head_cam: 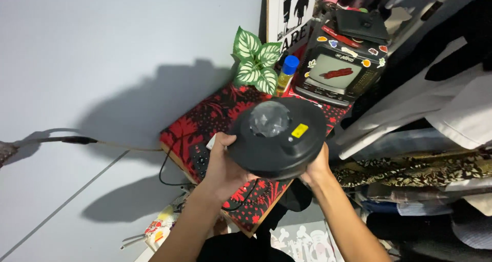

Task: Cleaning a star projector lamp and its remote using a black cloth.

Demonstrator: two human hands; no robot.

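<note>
The round black disco light (pixel 277 137), with its faceted clear dome uppermost, is held up over the red-and-black patterned desk (pixel 215 119). It is gripped at its rim by both hands, left (pixel 224 162) and right (pixel 318 165). It is not yet set down beside the small sticker-covered television (pixel 338 72) and the artificial plant (pixel 255 61).

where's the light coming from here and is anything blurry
Head view: hard light from the right, throwing dark shadows of the plant and arms onto the pale wall; the black round lamp in both hands is sharp; the clothes are dimmer.
</note>
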